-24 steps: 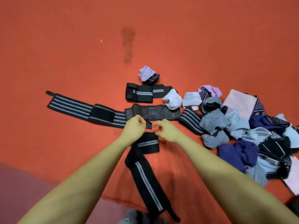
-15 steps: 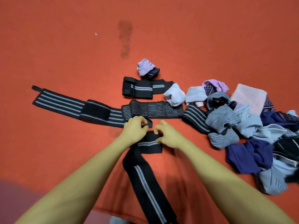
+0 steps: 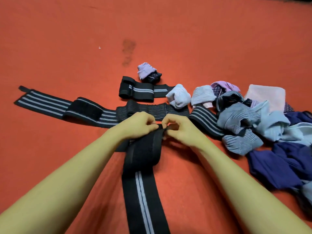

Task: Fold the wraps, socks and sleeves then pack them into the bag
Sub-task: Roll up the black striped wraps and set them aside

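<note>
A long black wrap (image 3: 143, 191) with a grey centre stripe runs from the bottom edge up to my hands. Its far end is doubled back into a loose fold (image 3: 143, 149). My left hand (image 3: 136, 125) and my right hand (image 3: 182, 129) each pinch the top edge of that fold, side by side, fingers curled. Beyond them a long black wrap with grey stripes (image 3: 55, 105) lies flat across the floor, and a folded black wrap (image 3: 136, 90) sits further back. No bag is in view.
Everything lies on a red floor (image 3: 67, 48). A heap of grey, light blue and navy socks and sleeves (image 3: 263, 125) spreads along the right. Folded pale socks (image 3: 178, 97) and a lilac and dark sock bundle (image 3: 146, 71) lie behind. A dark stain (image 3: 128, 51) marks the floor.
Both hands have pulled the wrap's far end back toward me, making the folded part larger. The camera has tilted, so the scene sits lower and closer.
</note>
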Available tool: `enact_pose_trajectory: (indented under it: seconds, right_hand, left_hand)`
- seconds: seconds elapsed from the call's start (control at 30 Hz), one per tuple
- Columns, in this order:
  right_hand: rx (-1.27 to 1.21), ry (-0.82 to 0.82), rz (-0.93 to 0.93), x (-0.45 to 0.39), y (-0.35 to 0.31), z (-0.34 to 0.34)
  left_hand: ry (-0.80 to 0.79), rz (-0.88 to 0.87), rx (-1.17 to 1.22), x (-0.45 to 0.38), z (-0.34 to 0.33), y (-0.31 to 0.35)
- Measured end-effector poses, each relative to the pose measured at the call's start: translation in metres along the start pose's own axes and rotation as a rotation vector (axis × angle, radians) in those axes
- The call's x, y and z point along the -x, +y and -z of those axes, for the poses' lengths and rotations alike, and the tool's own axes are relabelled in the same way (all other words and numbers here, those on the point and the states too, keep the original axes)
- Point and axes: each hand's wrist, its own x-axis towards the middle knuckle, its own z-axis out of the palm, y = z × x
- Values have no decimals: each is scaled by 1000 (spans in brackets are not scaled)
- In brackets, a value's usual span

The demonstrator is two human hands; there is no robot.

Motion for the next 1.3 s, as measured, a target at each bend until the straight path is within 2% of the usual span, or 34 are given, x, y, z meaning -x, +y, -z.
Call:
enact_pose_trajectory:
  seconds: [0.13,0.2,0.33,0.47,0.57,0.67,0.83,0.9,1.07,1.1,1.17,1.23,1.3]
  right_hand:
    - [-120,94,-133,1,0,-7]
    - [-41,127,-108,6,-4,-14]
    - [194,104,-143,23,-17,-30]
    - [423,212,-203,40,-29,-50]
    - [502,235,-128,52,-41,-61]
    - [536,334,-37,61,-52,-63]
    - [422,614,102,80,-89,-45]
    - [313,660,130,92,-106,-37]
    - [55,396,91,129,-125,-25]
    - [45,411,96,134,-124,-23]
    - [26,593,108,135,-121,-12]
    - [-65,781,111,135,-126,2]
    - [-130,876,147,135,-141,13]
  left_hand:
    - [167,-103,16,11,-20,-5]
    - [199,-103,53,19,-21,-6]
    - [116,-50,-26,43,-21,-14]
    - [259,-94,-90,64,-25,-13]
    - [337,-143,-14,84,-24,-10]
    - [436,-216,7,101,-16,1]
    - [611,-293,10,114,13,51]
    - [682,-320,18,116,24,70]
    - [906,-357,81,124,50,116]
    - [913,-363,71,126,55,123]
    - [882,-405,29,134,62,131]
    - [796,-478,58,143,63,135]
    - [692,-495,82,148,59,136]
